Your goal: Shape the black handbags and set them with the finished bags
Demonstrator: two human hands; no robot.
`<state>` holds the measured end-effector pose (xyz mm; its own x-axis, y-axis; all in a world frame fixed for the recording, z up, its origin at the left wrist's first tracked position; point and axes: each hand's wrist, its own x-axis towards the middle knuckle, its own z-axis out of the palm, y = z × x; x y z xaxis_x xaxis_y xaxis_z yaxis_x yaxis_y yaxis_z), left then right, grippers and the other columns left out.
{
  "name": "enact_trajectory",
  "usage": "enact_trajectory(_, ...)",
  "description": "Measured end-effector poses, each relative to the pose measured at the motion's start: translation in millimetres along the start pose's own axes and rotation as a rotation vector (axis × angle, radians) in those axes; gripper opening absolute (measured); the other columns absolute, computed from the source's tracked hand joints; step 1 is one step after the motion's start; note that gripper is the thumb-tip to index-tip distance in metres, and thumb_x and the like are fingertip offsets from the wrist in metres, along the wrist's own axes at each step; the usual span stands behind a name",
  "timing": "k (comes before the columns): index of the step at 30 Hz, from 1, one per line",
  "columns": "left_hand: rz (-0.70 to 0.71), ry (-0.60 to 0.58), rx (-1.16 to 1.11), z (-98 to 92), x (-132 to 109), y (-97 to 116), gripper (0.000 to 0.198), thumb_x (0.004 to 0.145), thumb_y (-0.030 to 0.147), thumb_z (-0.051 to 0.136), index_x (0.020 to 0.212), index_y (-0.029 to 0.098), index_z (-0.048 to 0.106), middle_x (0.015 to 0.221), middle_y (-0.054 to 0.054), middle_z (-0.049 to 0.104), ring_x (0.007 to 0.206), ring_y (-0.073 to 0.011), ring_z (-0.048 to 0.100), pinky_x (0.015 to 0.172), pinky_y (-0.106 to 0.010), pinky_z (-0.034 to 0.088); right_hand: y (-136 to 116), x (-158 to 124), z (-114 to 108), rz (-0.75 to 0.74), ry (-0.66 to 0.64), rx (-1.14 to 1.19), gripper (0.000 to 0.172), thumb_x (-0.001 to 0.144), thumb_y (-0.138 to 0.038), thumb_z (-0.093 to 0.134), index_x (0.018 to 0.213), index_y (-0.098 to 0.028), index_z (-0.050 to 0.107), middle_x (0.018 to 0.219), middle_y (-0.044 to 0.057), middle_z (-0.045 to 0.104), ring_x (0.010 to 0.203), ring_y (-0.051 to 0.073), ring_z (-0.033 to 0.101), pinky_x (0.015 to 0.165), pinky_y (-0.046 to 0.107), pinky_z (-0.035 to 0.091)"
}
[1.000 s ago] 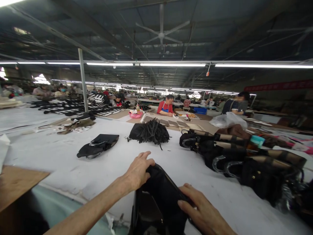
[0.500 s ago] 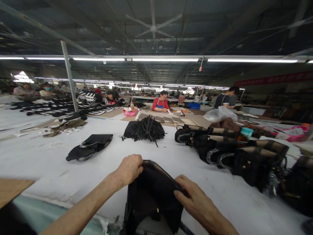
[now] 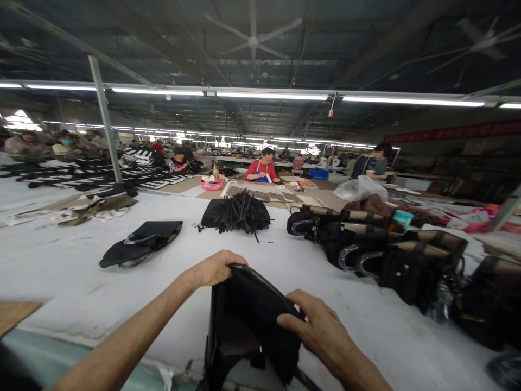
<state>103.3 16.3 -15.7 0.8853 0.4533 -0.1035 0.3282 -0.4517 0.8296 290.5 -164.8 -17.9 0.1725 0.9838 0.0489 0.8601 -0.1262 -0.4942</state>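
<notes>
A long counter point(image 3: 61, 266) covered in white cloth runs away from the person under a dark, high ceiling with a large fan point(image 3: 253, 39) and rows of tube lights point(image 3: 271, 96). At its near edge stands a black bag point(image 3: 248, 320), its mouth gaping toward the person. The left hand point(image 3: 214, 269) is curled over the bag's far upper rim, fingers closed on it; the right hand point(image 3: 321, 331) grips the right side of the rim, fingers wrapped over the edge.

Farther along the cloth lie a flat black bag piece point(image 3: 140, 243) to the left and a bundle of black strips point(image 3: 240, 213) in the middle, well apart from each other. A row of finished dark bags point(image 3: 386, 255) crowds the right side, with a clear plastic sack point(image 3: 360, 187) behind it.

A grey pole point(image 3: 105, 117) rises at the left. Beyond it, a seated person in red point(image 3: 262, 165) works near a pink bowl point(image 3: 213, 184), and a red banner point(image 3: 451, 132) hangs on the right wall.
</notes>
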Motion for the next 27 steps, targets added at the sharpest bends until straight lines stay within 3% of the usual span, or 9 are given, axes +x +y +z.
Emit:
enact_trajectory(3, 0.001, -0.049, -0.143, -4.4, -4.8, -5.8, 0.039, 0.054, 0.011, 0.041, 0.087, 0.014, 0.062, 0.077, 0.000, 0.063, 0.071, -0.0161, 0.055, 0.063, -0.021, 0.042, 6.3, 4.5, -0.1, -0.012, -0.003, -0.029, 0.018, 0.078, -0.035, 0.043, 0.075, -0.023, 0.056, 0.077, -0.002, 0.057, 0.074, 0.015, 0.050, 0.066, 0.024, 0.033)
enact_trajectory(8, -0.024, -0.064, -0.192, -8.9, -6.7, -6.5, 0.039, 0.054, 0.010, 0.045, 0.088, 0.014, 0.064, 0.076, 0.002, 0.063, 0.071, -0.0150, 0.054, 0.064, -0.020, 0.042, 10.9, 9.9, -4.1, -0.051, -0.019, -0.032, 0.018, 0.079, -0.032, 0.041, 0.075, -0.022, 0.057, 0.077, -0.001, 0.059, 0.072, 0.015, 0.050, 0.066, 0.024, 0.034)
enact_trajectory(13, -0.040, -0.079, -0.264, -6.8, -5.7, -3.2, 0.037, 0.055, 0.012, 0.052, 0.089, 0.015, 0.064, 0.079, 0.002, 0.063, 0.074, -0.0158, 0.054, 0.066, -0.020, 0.041, 8.2, 10.2, -4.5, -0.069, 0.046, -0.033, 0.019, 0.080, -0.027, 0.041, 0.088, -0.027, 0.057, 0.082, -0.001, 0.061, 0.081, 0.017, 0.051, 0.072, 0.027, 0.034)
enact_trajectory(16, -0.046, -0.068, -0.299, -5.0, -6.1, -1.4, 0.031, 0.057, 0.017, 0.056, 0.087, 0.014, 0.064, 0.079, 0.002, 0.063, 0.073, -0.0157, 0.054, 0.064, -0.020, 0.041, 7.3, 10.8, -2.7, -0.062, 0.072, -0.067, 0.020, 0.080, -0.024, 0.039, 0.083, -0.028, 0.058, 0.076, -0.002, 0.060, 0.077, 0.017, 0.050, 0.070, 0.027, 0.033)
enact_trajectory(24, 0.006, -0.020, -0.221, -1.2, -4.3, 1.7, 0.023, 0.067, 0.032, 0.057, 0.078, 0.013, 0.064, 0.074, 0.001, 0.061, 0.071, -0.0154, 0.053, 0.062, -0.020, 0.039, 7.2, 17.3, -0.6, -0.038, 0.114, -0.130, 0.020, 0.079, -0.026, 0.041, 0.076, -0.025, 0.060, 0.074, 0.001, 0.059, 0.079, 0.018, 0.048, 0.069, 0.028, 0.033)
enact_trajectory(27, 0.045, 0.010, -0.166, 0.3, -2.6, -0.5, 0.021, 0.069, 0.030, 0.053, 0.079, 0.014, 0.062, 0.073, 0.002, 0.059, 0.071, -0.0147, 0.052, 0.065, -0.020, 0.039, 11.4, 17.3, 3.1, -0.038, 0.134, -0.075, 0.022, 0.077, -0.029, 0.045, 0.094, -0.025, 0.058, 0.088, 0.002, 0.060, 0.087, 0.020, 0.048, 0.077, 0.030, 0.033)
